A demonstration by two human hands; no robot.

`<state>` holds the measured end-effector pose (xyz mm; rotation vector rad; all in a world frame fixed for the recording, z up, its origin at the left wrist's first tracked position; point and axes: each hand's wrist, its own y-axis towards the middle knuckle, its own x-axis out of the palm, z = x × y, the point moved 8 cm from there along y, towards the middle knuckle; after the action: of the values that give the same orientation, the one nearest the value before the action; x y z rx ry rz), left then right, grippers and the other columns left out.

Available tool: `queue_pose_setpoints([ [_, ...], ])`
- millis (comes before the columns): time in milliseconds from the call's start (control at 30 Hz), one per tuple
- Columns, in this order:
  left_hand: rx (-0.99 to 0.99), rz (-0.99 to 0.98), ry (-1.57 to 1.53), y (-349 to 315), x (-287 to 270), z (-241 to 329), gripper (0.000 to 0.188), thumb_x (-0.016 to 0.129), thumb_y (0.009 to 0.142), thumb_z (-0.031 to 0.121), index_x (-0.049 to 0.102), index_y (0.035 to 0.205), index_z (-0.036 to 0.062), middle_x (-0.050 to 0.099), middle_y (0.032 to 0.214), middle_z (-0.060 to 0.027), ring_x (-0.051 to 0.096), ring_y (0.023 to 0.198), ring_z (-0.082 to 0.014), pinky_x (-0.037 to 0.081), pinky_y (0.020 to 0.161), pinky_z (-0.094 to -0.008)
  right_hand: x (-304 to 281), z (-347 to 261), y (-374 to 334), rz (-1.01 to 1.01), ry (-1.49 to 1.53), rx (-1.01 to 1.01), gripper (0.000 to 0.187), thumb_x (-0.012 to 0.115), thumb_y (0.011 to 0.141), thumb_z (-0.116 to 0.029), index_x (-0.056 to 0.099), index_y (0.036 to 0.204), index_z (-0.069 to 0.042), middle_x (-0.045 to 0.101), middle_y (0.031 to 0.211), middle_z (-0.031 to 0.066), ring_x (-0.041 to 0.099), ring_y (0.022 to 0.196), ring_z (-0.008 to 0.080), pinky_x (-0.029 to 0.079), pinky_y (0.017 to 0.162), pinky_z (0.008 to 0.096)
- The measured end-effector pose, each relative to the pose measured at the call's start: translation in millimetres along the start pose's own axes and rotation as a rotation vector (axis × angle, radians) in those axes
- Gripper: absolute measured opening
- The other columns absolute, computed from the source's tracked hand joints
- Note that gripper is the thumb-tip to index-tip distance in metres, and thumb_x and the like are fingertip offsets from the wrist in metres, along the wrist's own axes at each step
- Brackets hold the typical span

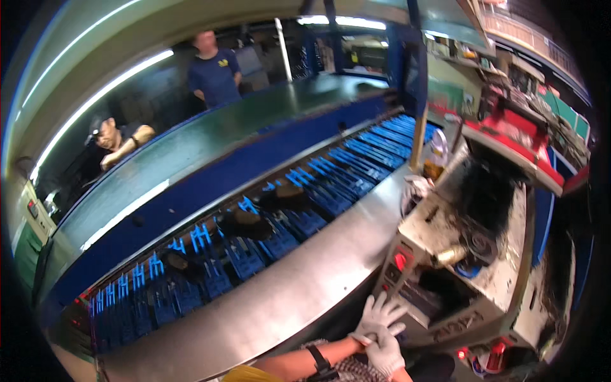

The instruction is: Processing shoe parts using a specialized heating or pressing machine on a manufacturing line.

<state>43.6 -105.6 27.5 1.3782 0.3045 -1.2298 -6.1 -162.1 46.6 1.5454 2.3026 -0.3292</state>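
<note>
Both my hands wear pale work gloves and meet low in the view, right of centre. My left hand (pixel 380 316) is stretched out with its fingers spread, and a dark band sits around that forearm. Below it, my right hand (pixel 386 356) has its fingers closed at the left wrist, seemingly on the cuff of the left glove (pixel 361 338). Just beyond the hands stands a stained, pale machine (pixel 417 245) with a red switch (pixel 400 260). No other object shows in either hand.
A slatted conveyor (pixel 305 219) under blue light carries several dark rounded pieces (pixel 251 226). A metal ledge (pixel 299 280) runs along its near side. At right are a wooden post (pixel 418 141), a bottle (pixel 438 145) and a red-topped machine (pixel 519 130). Two people (pixel 217 76) are beyond the conveyor.
</note>
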Motion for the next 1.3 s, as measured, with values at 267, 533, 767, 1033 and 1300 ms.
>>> queue_pose_setpoints([
  [267,-0.638,0.245,-0.526,80,-77,-72,0.033,0.074,0.089,0.028,0.061,0.111,0.0071,0.065,0.105,-0.0163,0.066,0.089,-0.0354,0.053,0.079,-0.0461,-62,-12,-3,0.217,0.705,0.189,0.05,0.053,0.094,0.0,0.045,0.143,0.005,0.068,0.102,0.0091,0.061,0.075,0.0124,0.051,0.069,0.0247],
  [533,-0.53,0.059,-0.236,124,-67,-75,0.036,0.077,0.089,0.037,0.063,0.104,0.0067,0.068,0.094,-0.013,0.068,0.086,-0.0316,0.054,0.079,-0.0438,-108,23,-35,0.518,0.722,0.173,0.048,0.058,0.094,-0.014,0.051,0.139,0.001,0.069,0.098,0.0067,0.064,0.069,0.0131,0.052,0.063,0.0234],
  [767,-0.509,-0.122,-0.053,125,-40,-93,0.038,0.062,0.095,0.046,0.065,0.097,0.0083,0.07,0.097,-0.0178,0.069,0.092,-0.0382,0.053,0.08,-0.0479,-116,29,-42,0.523,0.746,0.189,0.041,0.055,0.098,-0.008,0.052,0.138,0.001,0.068,0.1,0.0058,0.06,0.073,0.0108,0.051,0.068,0.024],
  [1033,-0.118,-0.138,0.158,142,-61,-96,0.025,0.071,0.089,0.034,0.064,0.093,0.0109,0.067,0.088,-0.0138,0.068,0.083,-0.037,0.053,0.074,-0.0482,-116,0,-6,0.448,0.687,0.194,0.039,0.052,0.097,-0.005,0.054,0.135,0.001,0.068,0.1,0.0063,0.059,0.07,0.0098,0.049,0.065,0.0232],
  [1300,-1.18,0.3,-1.203,117,-69,-372,0.048,0.06,0.097,0.048,0.066,0.121,0.0073,0.069,0.112,-0.0124,0.066,0.106,-0.0278,0.052,0.096,-0.0388,-141,32,-15,0.583,0.655,0.187,0.035,0.055,0.098,-0.007,0.054,0.132,0.002,0.067,0.095,0.008,0.059,0.065,0.0122,0.049,0.062,0.0251],
])
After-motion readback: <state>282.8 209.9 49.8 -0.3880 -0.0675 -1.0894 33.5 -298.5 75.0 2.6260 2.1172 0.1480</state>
